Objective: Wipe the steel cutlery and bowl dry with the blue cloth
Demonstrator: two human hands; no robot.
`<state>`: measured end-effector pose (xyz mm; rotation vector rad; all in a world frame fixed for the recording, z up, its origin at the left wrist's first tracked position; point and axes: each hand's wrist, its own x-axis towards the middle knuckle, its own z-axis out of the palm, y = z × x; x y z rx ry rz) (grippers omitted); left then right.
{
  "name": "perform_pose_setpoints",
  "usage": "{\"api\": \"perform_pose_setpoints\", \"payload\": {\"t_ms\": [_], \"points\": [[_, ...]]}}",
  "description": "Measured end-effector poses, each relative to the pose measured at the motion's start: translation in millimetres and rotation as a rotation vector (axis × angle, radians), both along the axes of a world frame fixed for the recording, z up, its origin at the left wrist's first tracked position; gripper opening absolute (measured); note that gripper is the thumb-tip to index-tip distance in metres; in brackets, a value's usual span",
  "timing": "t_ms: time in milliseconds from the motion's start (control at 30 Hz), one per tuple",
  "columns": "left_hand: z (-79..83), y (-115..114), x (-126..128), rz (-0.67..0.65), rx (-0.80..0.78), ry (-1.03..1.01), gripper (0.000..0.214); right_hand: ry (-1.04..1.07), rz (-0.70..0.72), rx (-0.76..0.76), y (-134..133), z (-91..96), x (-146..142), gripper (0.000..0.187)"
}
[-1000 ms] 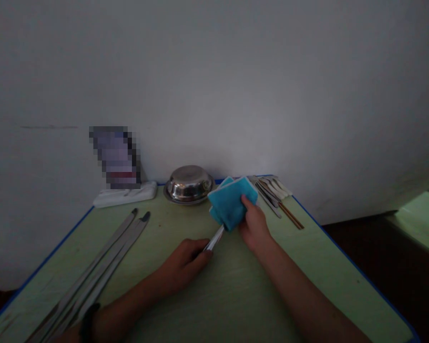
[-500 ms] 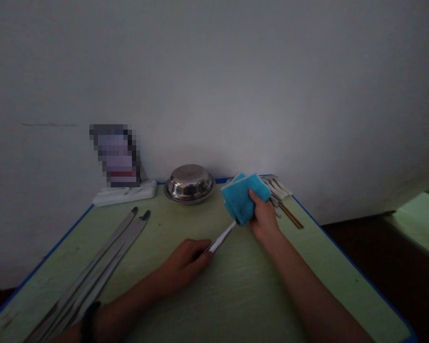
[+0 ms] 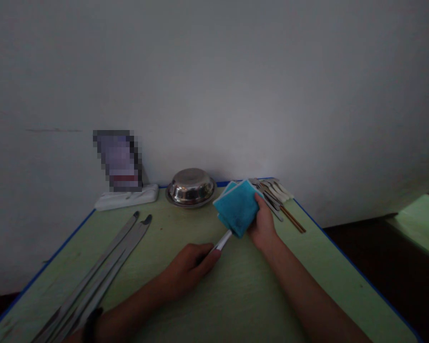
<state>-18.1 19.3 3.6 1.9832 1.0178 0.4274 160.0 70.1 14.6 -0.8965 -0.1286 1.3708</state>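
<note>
My left hand (image 3: 195, 262) is closed around one end of a shiny metal utensil (image 3: 222, 241). Its far end disappears inside a folded blue cloth (image 3: 238, 207) with pale edging, so I cannot make out its kind. My right hand (image 3: 264, 221) grips the cloth from the right, thumb on top, wrapped about the utensil. Both are held over the green table (image 3: 243, 295). On the left, close to my left forearm, lie several long metal utensils (image 3: 110, 259) with dark hooked tips; their near ends run out of view.
An upside-down steel bowl (image 3: 191, 186) rests on a plate by the wall. Left of it, a blurred-out upright panel (image 3: 119, 159) stands on a white base (image 3: 127, 197). At the back right lie wooden chopsticks (image 3: 293, 219), metal cutlery (image 3: 271, 200) and white-handled pieces (image 3: 280, 190).
The cloth in my right hand has slid down along the utensil toward my left hand, so less bare metal shows between them. The whole view has shifted slightly.
</note>
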Motion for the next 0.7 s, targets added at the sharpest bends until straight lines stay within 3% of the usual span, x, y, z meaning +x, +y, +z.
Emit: {"api": "perform_pose_setpoints", "payload": {"t_ms": [367, 700], "points": [[-0.2, -0.9, 0.4, -0.005, 0.002, 0.007, 0.039, -0.021, -0.076, 0.022, 3.0, -4.0, 1.8, 0.034], [-0.9, -0.8, -0.1, -0.04, 0.026, 0.022, 0.039, -0.03, -0.025, 0.006, 3.5, -6.2, 1.2, 0.033]]}}
